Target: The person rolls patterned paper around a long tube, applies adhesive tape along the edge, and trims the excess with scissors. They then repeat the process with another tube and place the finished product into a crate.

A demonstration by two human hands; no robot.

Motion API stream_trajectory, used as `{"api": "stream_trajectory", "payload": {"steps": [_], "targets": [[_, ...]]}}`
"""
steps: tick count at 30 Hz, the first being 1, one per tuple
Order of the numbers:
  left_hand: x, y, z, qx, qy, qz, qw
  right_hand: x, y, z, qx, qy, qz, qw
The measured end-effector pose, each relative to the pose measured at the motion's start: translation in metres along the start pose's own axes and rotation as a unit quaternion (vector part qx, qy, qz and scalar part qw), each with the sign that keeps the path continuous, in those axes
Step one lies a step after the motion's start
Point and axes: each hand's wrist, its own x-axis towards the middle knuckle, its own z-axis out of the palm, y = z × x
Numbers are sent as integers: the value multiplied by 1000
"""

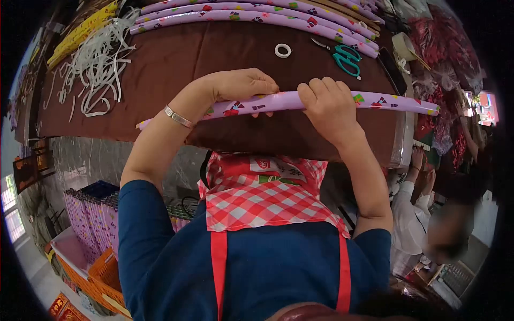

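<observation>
A long roll wrapped in purple printed paper [396, 103] lies across both my hands, above the near edge of the brown-covered table [235, 48]. My left hand [243, 88] pinches it left of the middle, with some fingertips showing below the roll. Wrapped over the roll right of the middle is my right hand [329, 107]. Beyond my hands, a white tape ring [282, 51] and green-handled scissors [347, 59] rest on the cloth. Several similar purple rolls [257, 16] lie along the table's far side.
White strips [99, 59] and a yellow printed bundle [80, 35] lie at the left. A dark phone [392, 72] is at the table's right. An orange basket [104, 275] stands below left. Another person in white [409, 222] is at the right.
</observation>
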Motion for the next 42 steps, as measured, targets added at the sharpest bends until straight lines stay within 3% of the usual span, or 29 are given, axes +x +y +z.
{"api": "stream_trajectory", "payload": {"steps": [4,6,10,13,16,22,24,26,28,31,32,37,38,40,42], "targets": [[-3,12,6,54,-14,-16,998,-1,0,0,11,-16,9,1000],[2,7,4,164,-23,3,986,0,0,1,14,-28,8,999],[-15,3,-3,130,-2,-5,992,0,2,6,26,-31,14,999],[-42,-11,-22,130,-39,-55,989,-8,13,4,61,-44,36,997],[-72,-29,-40,95,-45,-47,993,-16,22,-3,64,-95,52,992],[-126,-47,-70,95,6,-114,989,-28,28,-6,66,-90,64,992],[-146,-63,-95,263,49,-141,953,-27,22,-3,75,-108,75,988],[-157,-36,-87,392,80,-176,899,-26,13,3,80,-102,80,988],[-148,-28,-66,540,210,-52,814,-13,-4,17,76,-72,80,991],[-84,-11,-1,632,293,125,707,11,-30,31,76,-11,82,994],[-63,-10,17,622,296,175,703,17,-38,31,68,-12,85,994],[-50,-19,30,564,307,138,754,1,-24,26,34,2,85,996],[-58,-24,24,554,308,133,762,-7,-15,23,23,-36,100,994],[-76,-36,10,568,325,84,751,-26,7,20,27,-28,105,994],[-97,-46,-3,591,327,102,730,-47,24,19,18,-38,124,991]]}}
